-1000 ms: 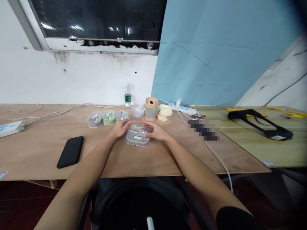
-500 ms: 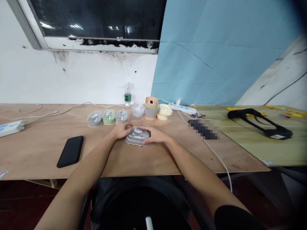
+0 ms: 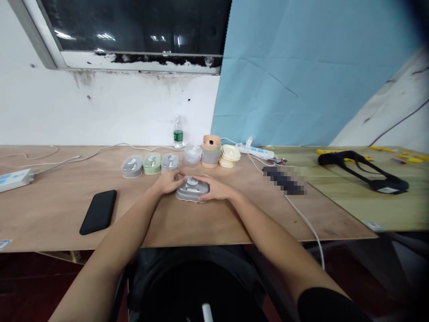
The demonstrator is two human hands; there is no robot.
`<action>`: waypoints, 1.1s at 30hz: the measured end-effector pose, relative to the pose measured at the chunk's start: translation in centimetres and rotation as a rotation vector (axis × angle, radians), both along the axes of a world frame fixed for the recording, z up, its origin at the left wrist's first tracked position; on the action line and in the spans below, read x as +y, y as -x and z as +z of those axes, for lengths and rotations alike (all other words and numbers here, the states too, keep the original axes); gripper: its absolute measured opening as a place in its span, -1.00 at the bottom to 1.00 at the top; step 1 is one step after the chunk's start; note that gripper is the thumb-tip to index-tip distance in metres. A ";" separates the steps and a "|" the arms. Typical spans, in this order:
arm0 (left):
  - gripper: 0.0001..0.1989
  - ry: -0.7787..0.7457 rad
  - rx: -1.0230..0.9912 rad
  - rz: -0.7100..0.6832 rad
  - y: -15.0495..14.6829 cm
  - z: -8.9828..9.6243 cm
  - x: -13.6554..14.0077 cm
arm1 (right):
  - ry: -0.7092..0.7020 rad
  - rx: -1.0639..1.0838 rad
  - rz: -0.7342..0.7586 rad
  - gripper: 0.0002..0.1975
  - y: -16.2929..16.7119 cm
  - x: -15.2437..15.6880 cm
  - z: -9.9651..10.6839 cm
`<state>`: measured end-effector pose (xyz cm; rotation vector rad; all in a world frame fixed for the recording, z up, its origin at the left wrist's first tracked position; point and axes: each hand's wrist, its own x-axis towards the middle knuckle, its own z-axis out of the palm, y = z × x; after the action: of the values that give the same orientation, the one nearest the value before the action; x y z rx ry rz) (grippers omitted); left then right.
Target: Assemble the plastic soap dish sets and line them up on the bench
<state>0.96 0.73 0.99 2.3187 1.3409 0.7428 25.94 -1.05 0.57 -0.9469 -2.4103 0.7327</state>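
Note:
In the head view a grey oval container [image 3: 188,195] with a clear lid rests on the brown table. The lid carries a round white sticker [image 3: 192,181] and a pale, narrow bar. My left hand [image 3: 169,181] is curled at its left side, fingers at the far left edge. From the right, my right hand [image 3: 217,188] wraps around it, fingers over the far edge and thumb on the near side. Just beyond stand similar lidded containers: a grey one [image 3: 132,167], a green one [image 3: 152,164] and another grey one [image 3: 170,163].
Farther back are clear lids [image 3: 192,154], stacked peach and grey tubs [image 3: 211,156], cream bowls [image 3: 229,156] and a water bottle [image 3: 178,136]. A black phone [image 3: 98,212] lies left. Power strips [image 3: 258,152], white cables and a black strap-like frame [image 3: 363,172] sit around.

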 end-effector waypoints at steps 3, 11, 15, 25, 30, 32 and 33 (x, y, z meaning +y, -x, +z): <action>-0.48 -0.017 0.008 0.027 0.0 0.0 0.0 | -0.009 0.006 -0.035 -0.05 0.0 0.3 -0.5; -0.41 -0.039 0.035 0.051 -0.2 -0.4 0.3 | -0.028 0.009 -0.081 -0.07 -0.2 0.6 -0.8; -0.40 -0.028 0.041 0.053 -0.2 -0.5 0.4 | -0.031 -0.003 -0.092 0.01 -0.3 0.6 -0.8; -0.41 0.019 0.022 -0.026 -0.2 -0.8 0.6 | -0.157 -0.021 -0.116 -0.03 0.0 0.7 -1.1; -0.45 0.124 -0.201 0.000 -0.3 -1.1 1.1 | -0.307 -0.008 -0.136 -0.05 0.3 0.4 -0.9; -0.45 0.239 -0.334 -0.008 -0.3 -1.0 1.4 | -0.363 -0.004 -0.143 -0.07 0.3 0.4 -0.8; -0.44 0.309 -0.405 -0.015 -0.2 -1.0 1.5 | -0.383 -0.002 -0.146 -0.08 0.4 0.4 -0.8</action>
<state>1.20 2.21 0.00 1.8174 1.1580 0.8740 25.57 -0.67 -0.25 -0.9467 -2.3343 0.2049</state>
